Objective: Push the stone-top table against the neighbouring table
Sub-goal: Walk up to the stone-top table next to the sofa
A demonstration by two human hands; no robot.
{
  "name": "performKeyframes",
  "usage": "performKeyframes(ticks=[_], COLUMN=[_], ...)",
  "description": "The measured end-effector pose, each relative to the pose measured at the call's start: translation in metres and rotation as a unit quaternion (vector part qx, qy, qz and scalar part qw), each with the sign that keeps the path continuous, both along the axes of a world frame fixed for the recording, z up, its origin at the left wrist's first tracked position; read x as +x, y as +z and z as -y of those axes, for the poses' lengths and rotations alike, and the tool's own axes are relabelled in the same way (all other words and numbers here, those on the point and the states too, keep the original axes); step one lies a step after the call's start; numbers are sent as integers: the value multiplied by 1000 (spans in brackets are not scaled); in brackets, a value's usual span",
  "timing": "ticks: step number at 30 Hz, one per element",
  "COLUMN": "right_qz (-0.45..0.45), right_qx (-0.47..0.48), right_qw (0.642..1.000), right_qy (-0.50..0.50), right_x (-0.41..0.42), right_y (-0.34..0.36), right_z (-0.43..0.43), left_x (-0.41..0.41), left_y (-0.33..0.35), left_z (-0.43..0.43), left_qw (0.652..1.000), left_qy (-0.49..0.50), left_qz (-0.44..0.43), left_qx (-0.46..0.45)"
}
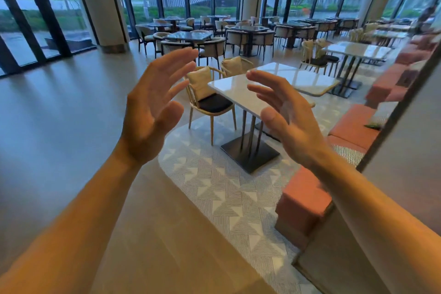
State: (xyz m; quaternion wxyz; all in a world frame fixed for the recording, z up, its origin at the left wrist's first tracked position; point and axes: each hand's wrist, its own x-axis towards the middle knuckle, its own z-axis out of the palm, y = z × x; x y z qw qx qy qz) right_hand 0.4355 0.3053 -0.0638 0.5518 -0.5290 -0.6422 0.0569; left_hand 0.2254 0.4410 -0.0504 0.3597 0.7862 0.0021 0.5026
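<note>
A white stone-top table [232,89] on a black pedestal base [249,154] stands a few steps ahead, right of centre. Just beyond it is the neighbouring white table [307,80], their tops apparently apart by a narrow gap. My left hand [155,112] and my right hand [288,118] are raised in the air in front of me, palms facing each other, fingers spread. Both hold nothing and touch neither table. My right hand hides part of the near table's top.
Two wicker chairs with cushions [207,100] stand on the table's left side. An orange bench sofa [307,200] runs along the right, beside a grey wall panel [381,210]. Patterned flooring [222,188] lies under the tables. More tables and chairs [248,36] fill the far room by the windows.
</note>
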Motion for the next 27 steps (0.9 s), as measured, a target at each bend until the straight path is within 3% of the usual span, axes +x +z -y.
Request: performKeyframes(ticks=[11,27], right_qz=[-33,-99], right_qx=[-5,-43], right_qw=[997,987], right_qy=[-74,-120], right_x=[143,402], right_y=[-36,-109], right_z=[-185,-469], left_x=[176,460], left_y=[-26,-100], left_z=[-220,-515], left_qw=[994,979], left_qy=[-99,-154], left_qz=[-41,-128], left_qx=[-6,-42])
